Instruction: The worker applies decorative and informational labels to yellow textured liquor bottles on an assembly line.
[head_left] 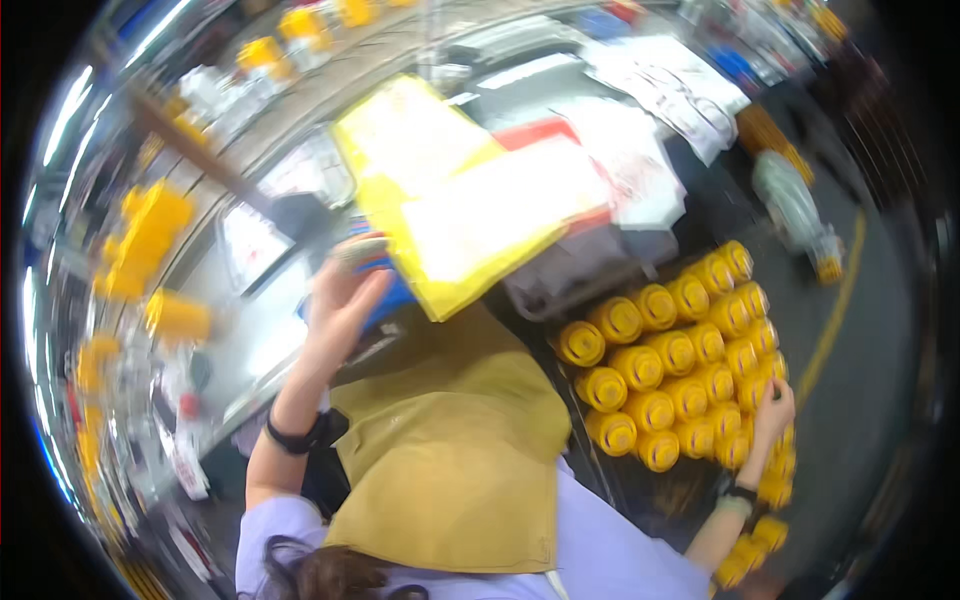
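My left hand (343,300) is raised over the bench edge with its fingers curled. A small round grey-beige piece (362,252) shows at its fingertips, too blurred to name. Right beside this hand lies a yellow-edged sheet (435,270) with bright glare on it. Low on the right, my right hand (773,412) reaches to the outer edge of a block of yellow cylindrical parts (650,410). Its fingers are bent around one of them, and the hand hides part of that piece. The cylinders stand in close rows, round ends up.
Papers (640,170) and a red-edged tray (540,132) lie across the bench. A dark grey bin (590,275) sits below them. More yellow parts (150,235) stand along the left side. A pale wrapped bundle (790,200) is on the floor at the right, near a yellow line (838,320).
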